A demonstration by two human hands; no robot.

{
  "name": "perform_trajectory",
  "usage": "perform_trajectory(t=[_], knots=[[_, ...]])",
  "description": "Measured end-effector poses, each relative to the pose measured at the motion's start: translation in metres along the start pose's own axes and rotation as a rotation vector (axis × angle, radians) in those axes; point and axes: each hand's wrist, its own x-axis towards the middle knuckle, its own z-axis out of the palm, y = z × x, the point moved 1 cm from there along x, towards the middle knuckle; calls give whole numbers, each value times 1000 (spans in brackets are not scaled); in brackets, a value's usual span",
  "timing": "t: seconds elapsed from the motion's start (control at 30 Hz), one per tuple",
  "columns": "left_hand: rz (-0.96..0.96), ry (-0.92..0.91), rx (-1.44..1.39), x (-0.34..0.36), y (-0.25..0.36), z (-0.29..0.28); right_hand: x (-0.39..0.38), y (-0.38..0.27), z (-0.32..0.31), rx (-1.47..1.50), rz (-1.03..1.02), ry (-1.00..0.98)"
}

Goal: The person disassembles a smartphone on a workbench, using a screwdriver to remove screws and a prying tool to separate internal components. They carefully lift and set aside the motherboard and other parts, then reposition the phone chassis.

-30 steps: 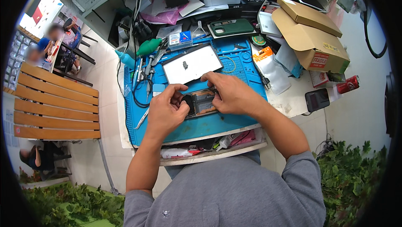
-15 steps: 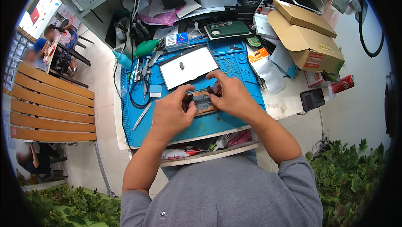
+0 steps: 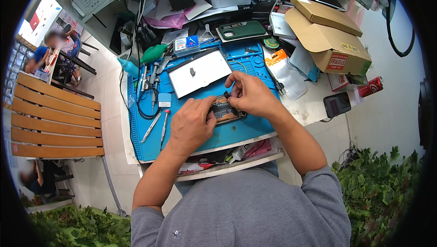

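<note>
An opened phone (image 3: pixel 223 110), its dark inner block and copper-coloured edges exposed, lies on the blue work mat (image 3: pixel 200 145) in front of me. My left hand (image 3: pixel 193 120) grips its left edge, fingers at the upper corner and thumb lower down. At its upper right, my right hand (image 3: pixel 253 95) pinches a small black part (image 3: pixel 226 95) between thumb and fingers; whether that part is loose I cannot tell. A white tray (image 3: pixel 200 76) with a small dark piece (image 3: pixel 192 71) on it is just beyond the phone. A red-topped screwdriver (image 3: pixel 165 126) and tweezers (image 3: pixel 150 128) rest left of my left hand.
Beyond the tray are a green phone case (image 3: pixel 243 30), a clear-and-blue box (image 3: pixel 186 44) and a green air blower (image 3: pixel 154 53). Opened cardboard boxes (image 3: pixel 325 42) are piled at the right, near a red can (image 3: pixel 371 86). An open drawer (image 3: pixel 236 164) juts out below the mat.
My left hand has shifted and turned on the phone, its fingers now closer together. The screwdriver beside it has come into sight. My right hand stays at the upper right. The whole view has shifted slightly.
</note>
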Motion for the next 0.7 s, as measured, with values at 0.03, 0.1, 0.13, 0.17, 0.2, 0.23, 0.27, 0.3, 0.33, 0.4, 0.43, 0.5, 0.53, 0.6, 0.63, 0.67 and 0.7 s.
perform_trajectory(t=[0.03,0.1,0.13,0.17,0.2,0.23,0.27,0.3,0.33,0.4,0.43,0.5,0.53,0.6,0.63,0.67,0.7], knots=[[8,7,6,0,0,0,0,1,0,2,-1,8],[9,2,7,1,0,-1,0,2,1,4,-2,24],[8,-1,6,1,0,-1,-1,2,1,7,-7,30],[11,3,6,1,-1,0,-2,2,2,10,-12,37],[13,7,7,1,-2,1,-2,2,2,14,-18,42],[14,11,8,1,-2,1,-3,0,3,7,-18,42],[10,11,5,1,-3,1,-5,-3,3,0,-18,42],[8,12,1,2,-3,1,-6,-5,2,-7,-17,44],[6,12,-4,2,-2,2,-5,-4,2,11,-13,44],[-3,15,-11,2,-2,2,-5,2,1,47,-5,43],[-7,16,-15,3,-1,1,-4,4,1,64,-5,39],[-1,1,-16,4,-2,1,-4,7,0,98,-7,29],[1,-6,-17,4,-3,0,-4,6,-1,90,-14,27],[-17,1,-35,4,-3,-1,-6,3,-3,75,-27,24],[-25,4,-43,4,-3,-1,-7,0,-3,51,-33,22],[-24,14,-51,4,-4,-1,-8,-3,-4,26,-39,20],[-22,23,-58,4,-5,-2,-8,-5,-3,3,-45,19]])
